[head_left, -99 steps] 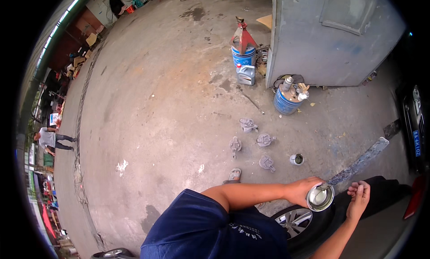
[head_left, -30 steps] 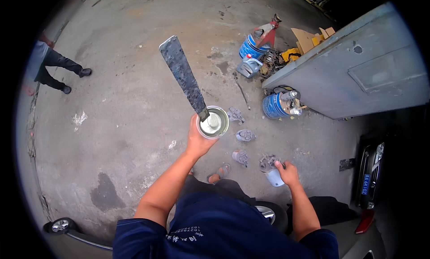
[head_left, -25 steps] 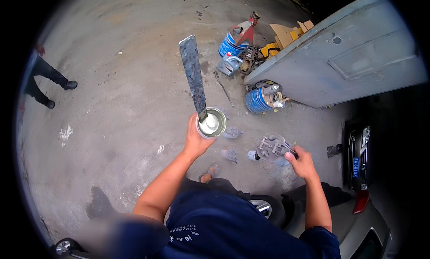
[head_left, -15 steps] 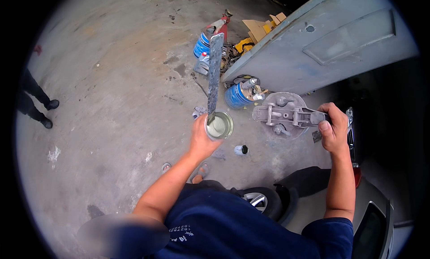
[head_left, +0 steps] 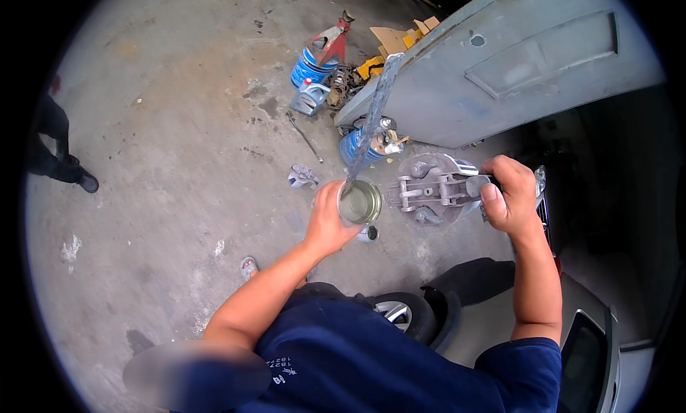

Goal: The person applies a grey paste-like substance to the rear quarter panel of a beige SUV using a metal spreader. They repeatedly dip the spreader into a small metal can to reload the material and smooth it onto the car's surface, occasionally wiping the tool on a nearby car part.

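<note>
My left hand is wrapped round an open cup with pale greenish contents low inside. A long, flat, grey-speckled mixing stick stands in the cup, leaning away to the right against its far-left rim. To the right, my right hand grips the handle of a paint can's grey mixing lid, which has levers and two wing-shaped knobs on its round top. Most of the can under this lid is hidden. The lid's front end comes close to the cup's right rim, with a small gap between them.
Blue paint pails, a grey jug and a red jack stand are on the concrete floor. A grey panel leans at far right. A small can sits below the cup. A car is nearby; a person's legs show left.
The mixing lid has come nearer the cup, and more of the can's side shows beneath it. The stick leans further right. The scene has shifted left, and the person's legs at left have moved.
</note>
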The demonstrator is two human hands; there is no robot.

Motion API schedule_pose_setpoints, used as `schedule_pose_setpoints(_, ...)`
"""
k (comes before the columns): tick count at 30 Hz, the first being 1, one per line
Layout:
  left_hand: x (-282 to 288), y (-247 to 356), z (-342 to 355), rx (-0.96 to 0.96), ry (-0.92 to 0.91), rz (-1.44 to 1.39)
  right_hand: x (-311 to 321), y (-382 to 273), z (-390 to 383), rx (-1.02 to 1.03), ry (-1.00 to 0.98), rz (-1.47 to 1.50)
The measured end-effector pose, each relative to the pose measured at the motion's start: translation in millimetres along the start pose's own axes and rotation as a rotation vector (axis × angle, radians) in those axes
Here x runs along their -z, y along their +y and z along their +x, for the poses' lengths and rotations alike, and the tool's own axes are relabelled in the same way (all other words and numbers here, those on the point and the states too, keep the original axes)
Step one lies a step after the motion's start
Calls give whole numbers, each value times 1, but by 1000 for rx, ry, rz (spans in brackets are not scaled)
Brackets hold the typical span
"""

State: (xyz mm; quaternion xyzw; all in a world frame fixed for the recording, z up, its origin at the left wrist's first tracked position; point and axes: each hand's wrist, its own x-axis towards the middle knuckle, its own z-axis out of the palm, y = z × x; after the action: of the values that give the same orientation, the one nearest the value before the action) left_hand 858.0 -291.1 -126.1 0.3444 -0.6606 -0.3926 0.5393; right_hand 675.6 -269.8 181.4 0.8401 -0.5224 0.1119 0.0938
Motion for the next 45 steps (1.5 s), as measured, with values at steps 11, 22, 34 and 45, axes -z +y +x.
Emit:
schedule_pose_setpoints(11,-5,3,6,-35,-35,-6,6,-5,-4,70,26,-30)
schedule_pose_setpoints(22,-4,3,12,-28,-65,-15,8,-12,1,73,29,-61)
schedule_pose_setpoints(34,-4,-3,12,-24,-70,-42,2,-18,10,112,48,-102)
schedule_pose_setpoints(45,-3,-2,14,-17,-65,-26,-2,-12,8,111,59,-67)
